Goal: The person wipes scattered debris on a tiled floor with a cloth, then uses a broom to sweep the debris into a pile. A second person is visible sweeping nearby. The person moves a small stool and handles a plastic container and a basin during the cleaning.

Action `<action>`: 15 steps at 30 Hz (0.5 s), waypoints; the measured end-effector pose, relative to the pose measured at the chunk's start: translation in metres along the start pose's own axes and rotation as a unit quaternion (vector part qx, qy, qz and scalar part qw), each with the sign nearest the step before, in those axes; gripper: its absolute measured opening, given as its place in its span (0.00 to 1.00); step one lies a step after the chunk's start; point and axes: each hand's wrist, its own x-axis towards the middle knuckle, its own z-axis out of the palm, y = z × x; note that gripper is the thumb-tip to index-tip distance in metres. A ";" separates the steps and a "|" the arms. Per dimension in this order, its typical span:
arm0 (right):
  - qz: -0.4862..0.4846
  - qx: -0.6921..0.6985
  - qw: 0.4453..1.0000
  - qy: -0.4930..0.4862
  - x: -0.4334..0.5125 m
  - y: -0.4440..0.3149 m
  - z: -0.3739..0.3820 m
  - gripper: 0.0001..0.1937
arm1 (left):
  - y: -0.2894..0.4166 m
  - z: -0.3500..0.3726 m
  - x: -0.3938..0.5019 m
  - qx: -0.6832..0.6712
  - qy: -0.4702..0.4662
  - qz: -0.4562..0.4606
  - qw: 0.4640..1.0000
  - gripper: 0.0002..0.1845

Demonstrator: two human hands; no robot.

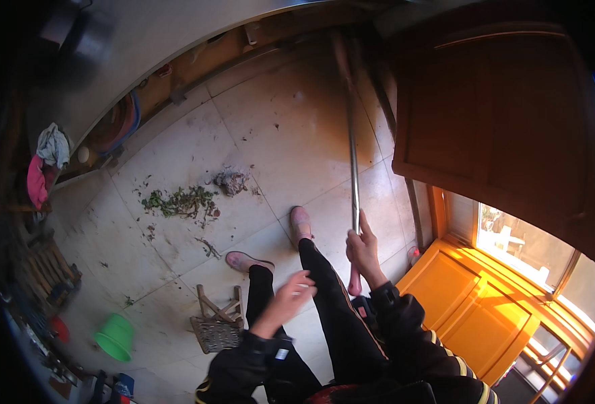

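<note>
My right hand is closed around the lower part of a long metal pole with a pink end grip. The pole runs away from me across the tiled floor into shadow, where its blurred far end cannot be made out. Nothing shows in my left hand, which hovers over my leg with its fingers loosely apart. Beyond my pink shoes, a pile of green leafy scraps lies on the floor beside a greyish clump, with smaller debris scattered around.
A woven-seat stool stands close to my left leg. Farther left is a green plastic bucket. A pale countertop curves along the upper left. Dark wooden panelling and an orange wooden door flank the right side.
</note>
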 end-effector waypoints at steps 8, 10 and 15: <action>0.048 -0.139 0.989 0.005 -0.035 -0.008 -0.036 0.31 | 0.033 0.148 0.027 -0.126 -0.023 0.003 0.992 0.31; -0.003 -0.182 0.983 0.011 -0.032 -0.011 -0.044 0.31 | 0.039 0.163 0.027 -0.177 0.003 -0.035 0.984 0.31; -0.034 -0.197 0.978 0.056 0.065 -0.031 -0.021 0.32 | 0.067 0.132 0.099 -0.160 0.086 -0.019 0.983 0.21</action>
